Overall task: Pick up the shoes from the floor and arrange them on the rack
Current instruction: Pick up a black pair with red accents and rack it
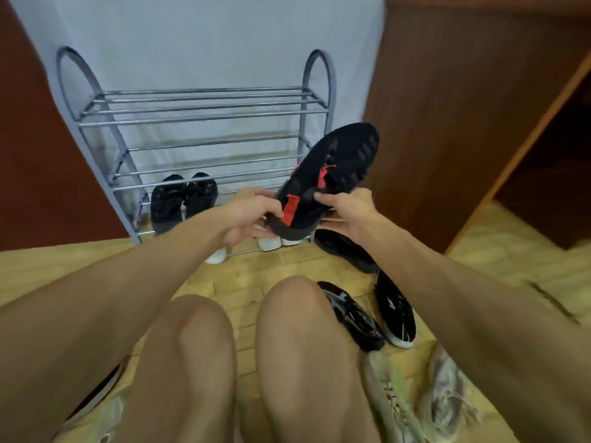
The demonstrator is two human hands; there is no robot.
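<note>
A black shoe with red tabs is held in the air in front of the grey metal rack, its toe pointing up and right. My left hand grips its heel end and my right hand grips its side. On the rack's lowest shelf stands a black pair at the left, and white shoes show below my hands. On the floor to the right lie a black shoe, two black sneakers with white soles, and pale grey-green sneakers.
A brown wooden cabinet stands right of the rack and a brown panel left of it. A white cloth covers the wall behind. My bare knees fill the lower middle. A shoe lies partly hidden under my left leg.
</note>
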